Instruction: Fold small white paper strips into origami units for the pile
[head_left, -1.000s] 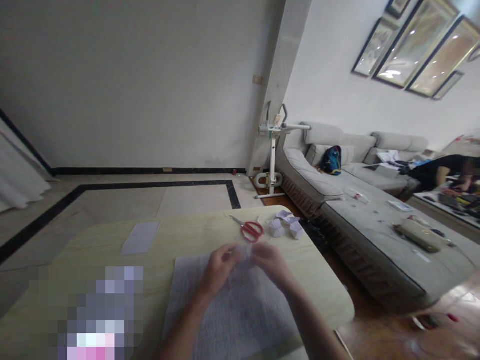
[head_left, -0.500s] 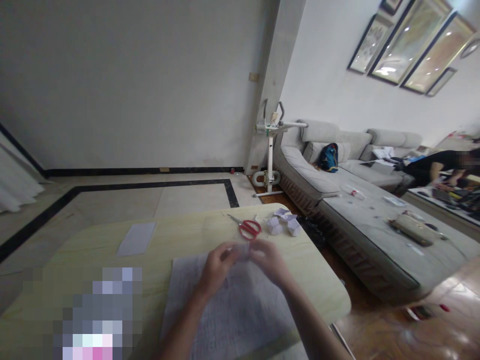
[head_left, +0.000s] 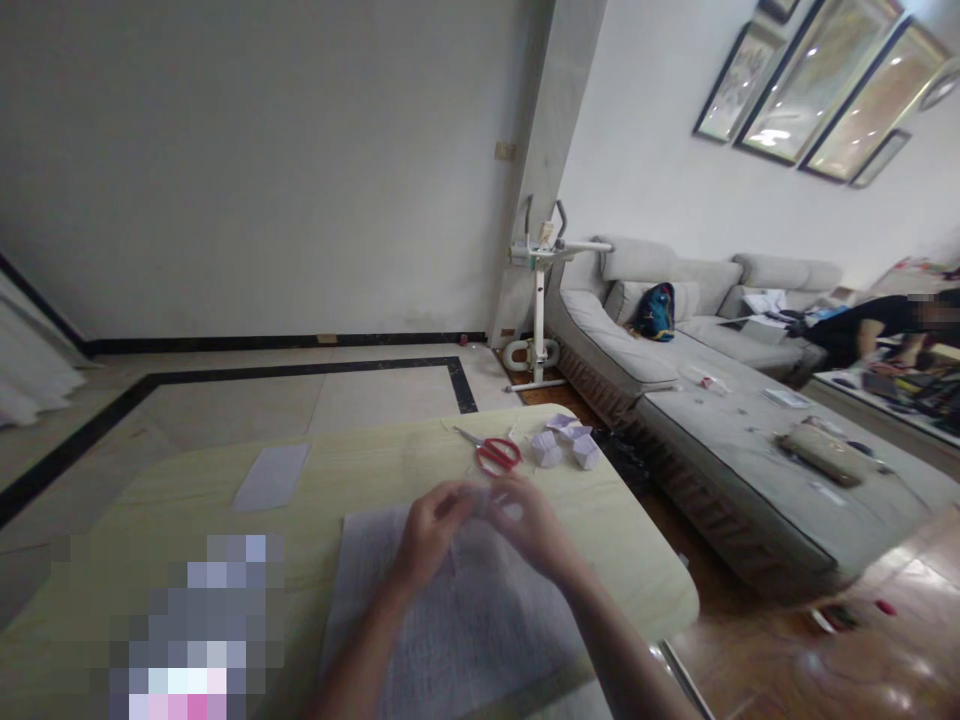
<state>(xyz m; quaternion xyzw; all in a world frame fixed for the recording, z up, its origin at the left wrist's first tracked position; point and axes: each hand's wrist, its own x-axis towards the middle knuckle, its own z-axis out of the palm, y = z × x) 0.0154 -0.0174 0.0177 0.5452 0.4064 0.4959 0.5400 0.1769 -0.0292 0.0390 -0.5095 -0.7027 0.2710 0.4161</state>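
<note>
My left hand (head_left: 433,525) and my right hand (head_left: 529,520) meet above a large printed sheet (head_left: 480,640) on the table. Between their fingertips is a small piece of pale paper (head_left: 478,500), blurred and mostly covered by the fingers. Both hands pinch it, the right one with its fingers curled into a loop. Just beyond them lie scissors (head_left: 498,456) with red handles, blades pointing away to the left. Several folded white paper pieces (head_left: 564,442) sit to the right of the scissors. A flat pale sheet of paper (head_left: 272,477) rests farther left.
The pale yellow table (head_left: 645,560) has a rounded right edge. Beyond it stand a grey sofa (head_left: 720,440) with a blue backpack (head_left: 656,312) and a beige bag (head_left: 825,452), and a white exercise machine (head_left: 538,300). Another person (head_left: 862,330) bends over a low table at far right.
My right hand's fingers have shifted and curled around the small paper, opening a gap between thumb and finger. My left hand stays pinched on it. The view has tilted slightly.
</note>
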